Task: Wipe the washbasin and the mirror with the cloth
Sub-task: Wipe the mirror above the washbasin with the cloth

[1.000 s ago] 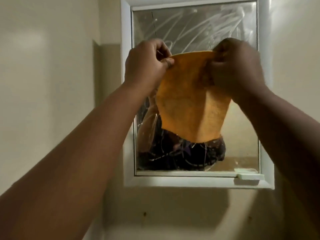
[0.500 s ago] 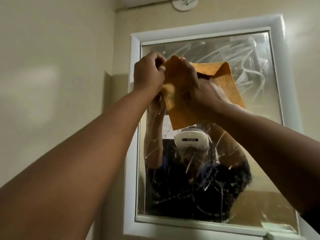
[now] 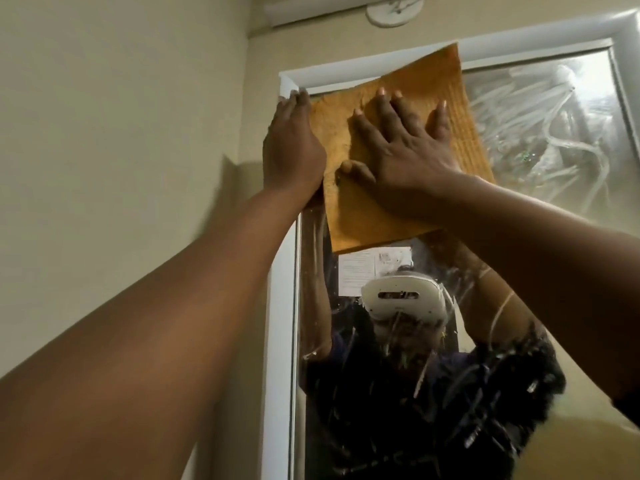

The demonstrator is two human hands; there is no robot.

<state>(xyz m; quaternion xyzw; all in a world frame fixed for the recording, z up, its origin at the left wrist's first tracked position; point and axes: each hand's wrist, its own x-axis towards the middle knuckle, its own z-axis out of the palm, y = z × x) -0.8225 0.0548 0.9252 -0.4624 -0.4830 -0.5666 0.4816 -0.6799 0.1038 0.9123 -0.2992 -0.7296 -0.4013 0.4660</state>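
An orange cloth [image 3: 374, 220] lies spread flat against the top left corner of the mirror [image 3: 554, 150], and its upper corner overlaps the white frame [image 3: 281, 306]. My right hand [image 3: 405, 147] presses on the middle of the cloth with its fingers spread. My left hand [image 3: 292, 147] lies flat over the cloth's left edge, at the frame's corner, with its fingers straight. The glass is covered in pale smeared streaks, thickest at the upper right. The washbasin is out of view.
A beige wall [image 3: 121, 133] runs close along the mirror's left side. A round white fitting [image 3: 394, 10] and a white strip sit above the frame. The mirror reflects a person in dark clothing with a white headset.
The cloth went from hanging pinched between both hands to lying flat on the glass at the top left. My right hand opened onto it. The view tilted upward.
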